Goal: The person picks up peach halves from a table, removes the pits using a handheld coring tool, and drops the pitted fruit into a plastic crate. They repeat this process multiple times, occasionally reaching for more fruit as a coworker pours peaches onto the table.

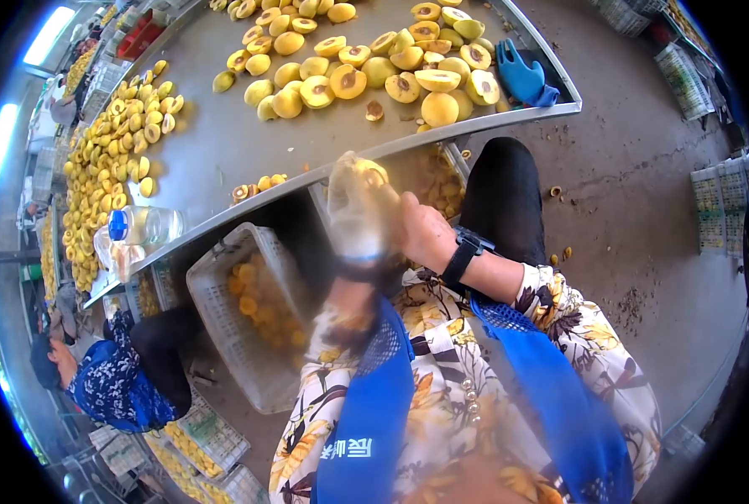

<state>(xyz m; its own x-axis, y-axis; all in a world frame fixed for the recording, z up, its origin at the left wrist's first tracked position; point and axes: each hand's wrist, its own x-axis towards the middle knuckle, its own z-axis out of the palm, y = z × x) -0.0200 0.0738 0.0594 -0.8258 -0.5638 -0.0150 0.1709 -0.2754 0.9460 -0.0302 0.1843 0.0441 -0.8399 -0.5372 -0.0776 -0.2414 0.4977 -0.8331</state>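
Note:
My left hand (359,210), in a pale, see-through glove and blurred by motion, is closed around a yellow peach half (372,173) just off the table's near edge. Right beside it, my right hand (426,231) is bare, with a black watch on the wrist. Its fingers are curled in against the left hand, and what they hold is hidden. Beyond both hands, halved yellow peaches (348,81) lie on the metal table (215,139), many cut side up with the brown centre showing.
A blue glove (521,76) lies at the table's right corner. A water bottle (148,225) stands at the left edge by a large peach pile (110,160). Below the table, a white crate (236,336) holds peach pieces. A co-worker (123,378) sits at left.

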